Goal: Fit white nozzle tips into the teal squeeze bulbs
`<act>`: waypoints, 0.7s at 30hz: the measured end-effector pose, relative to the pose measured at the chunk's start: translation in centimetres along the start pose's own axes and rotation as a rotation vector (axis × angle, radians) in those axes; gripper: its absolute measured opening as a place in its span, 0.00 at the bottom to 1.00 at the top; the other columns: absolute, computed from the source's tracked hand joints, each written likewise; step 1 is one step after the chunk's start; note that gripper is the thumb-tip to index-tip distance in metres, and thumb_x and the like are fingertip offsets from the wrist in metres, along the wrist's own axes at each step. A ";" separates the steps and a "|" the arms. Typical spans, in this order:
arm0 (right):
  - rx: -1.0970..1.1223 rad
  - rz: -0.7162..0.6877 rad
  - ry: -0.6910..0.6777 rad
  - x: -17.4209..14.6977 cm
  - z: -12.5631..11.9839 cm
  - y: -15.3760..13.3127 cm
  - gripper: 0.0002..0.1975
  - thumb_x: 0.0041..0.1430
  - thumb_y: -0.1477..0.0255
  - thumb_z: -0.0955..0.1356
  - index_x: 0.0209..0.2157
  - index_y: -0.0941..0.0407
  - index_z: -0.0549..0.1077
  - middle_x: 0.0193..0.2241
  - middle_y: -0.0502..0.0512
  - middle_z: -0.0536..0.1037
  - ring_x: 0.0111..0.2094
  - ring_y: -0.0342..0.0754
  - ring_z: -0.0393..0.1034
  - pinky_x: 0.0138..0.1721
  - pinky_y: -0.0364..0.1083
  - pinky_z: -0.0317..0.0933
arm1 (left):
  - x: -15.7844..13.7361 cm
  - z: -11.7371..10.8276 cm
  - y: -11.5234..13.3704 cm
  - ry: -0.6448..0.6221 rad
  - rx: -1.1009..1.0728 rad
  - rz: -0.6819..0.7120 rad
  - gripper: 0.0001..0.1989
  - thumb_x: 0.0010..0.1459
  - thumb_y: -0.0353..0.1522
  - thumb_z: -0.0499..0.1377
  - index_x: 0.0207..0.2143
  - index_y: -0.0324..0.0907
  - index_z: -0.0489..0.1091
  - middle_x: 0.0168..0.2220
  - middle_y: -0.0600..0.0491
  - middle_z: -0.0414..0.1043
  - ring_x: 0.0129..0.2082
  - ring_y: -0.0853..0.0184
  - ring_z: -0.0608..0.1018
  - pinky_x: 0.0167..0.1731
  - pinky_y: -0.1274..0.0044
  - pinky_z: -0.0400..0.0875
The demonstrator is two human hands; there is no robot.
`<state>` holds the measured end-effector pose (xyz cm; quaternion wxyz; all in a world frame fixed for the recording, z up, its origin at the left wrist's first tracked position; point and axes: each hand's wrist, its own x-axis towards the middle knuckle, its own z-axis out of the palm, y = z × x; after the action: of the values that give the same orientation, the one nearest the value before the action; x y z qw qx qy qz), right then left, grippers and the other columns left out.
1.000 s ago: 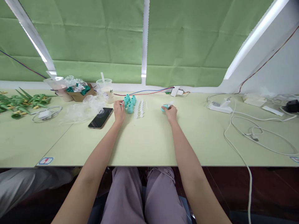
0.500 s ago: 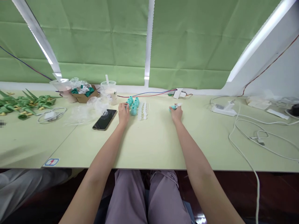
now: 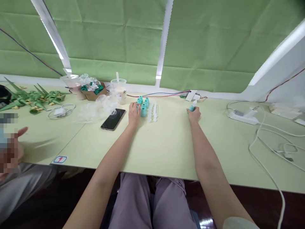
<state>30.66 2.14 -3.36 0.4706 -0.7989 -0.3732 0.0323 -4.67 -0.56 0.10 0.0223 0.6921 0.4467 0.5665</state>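
Observation:
My left hand [image 3: 134, 114] is at the left edge of a cluster of small teal bottles [image 3: 143, 112] with open necks. Its fingers curl round one of them, mostly hidden by the hand. Just right of the cluster, small translucent white pieces [image 3: 155, 113] lie in rows. Farther right, my right hand [image 3: 194, 114] is closed round another teal bottle [image 3: 191, 108]. A translucent white tip [image 3: 194, 102] sticks up at the top of it, and the bottle looks nearly upright at the table surface.
A phone [image 3: 113, 120], a crumpled clear bag [image 3: 95, 109], a drink cup [image 3: 119, 90] and a small cardboard box [image 3: 95, 94] lie to the left. Green plastic parts [image 3: 35, 98] are heaped beyond. A power strip [image 3: 244, 117] with white cables lies right. Another person's hand [image 3: 20, 143] shows at far left.
The teal bottle in my right hand has turned from lying tilted to nearly upright. My left hand stays at the cluster. The view has shifted left, and another person's hand has appeared.

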 end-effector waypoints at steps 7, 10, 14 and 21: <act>0.069 -0.089 0.095 -0.5 -0.3 -0.1 0.33 0.45 0.65 0.70 0.51 0.58 0.56 0.51 0.66 0.65 0.52 0.55 0.60 0.51 0.53 0.55 | -0.1 -0.1 0.1 -0.014 -0.021 -0.024 0.14 0.63 0.38 0.43 0.36 0.43 0.65 0.39 0.46 0.64 0.44 0.60 0.66 0.46 0.64 0.61; 0.076 -0.259 0.290 -3.0 -1.3 -1.3 0.28 0.52 0.62 0.66 0.52 0.58 0.56 0.52 0.65 0.62 0.54 0.56 0.56 0.51 0.56 0.53 | -0.1 0.0 0.0 -0.015 -0.027 -0.024 0.13 0.63 0.38 0.44 0.35 0.43 0.65 0.38 0.46 0.64 0.43 0.61 0.67 0.46 0.65 0.62; 0.068 -0.516 0.163 -9.0 -2.2 -4.6 0.18 0.57 0.69 0.61 0.49 0.58 0.60 0.47 0.63 0.66 0.45 0.53 0.61 0.48 0.53 0.54 | -0.2 0.0 -0.3 -0.009 0.009 -0.012 0.13 0.63 0.36 0.43 0.35 0.43 0.64 0.38 0.47 0.63 0.43 0.61 0.67 0.46 0.65 0.62; -0.009 -0.769 -0.301 -17.0 -1.4 -9.2 0.11 0.58 0.71 0.62 0.42 0.52 0.71 0.42 0.56 0.71 0.45 0.53 0.61 0.42 0.50 0.52 | -0.8 -0.5 0.2 -0.045 0.133 -0.020 0.12 0.63 0.34 0.43 0.35 0.42 0.63 0.39 0.46 0.64 0.43 0.60 0.66 0.46 0.66 0.61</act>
<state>13.77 -6.96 -0.56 0.3849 -0.5897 -0.7093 -0.0312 -4.93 -1.41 -0.21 -0.0082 0.6999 0.4899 0.5197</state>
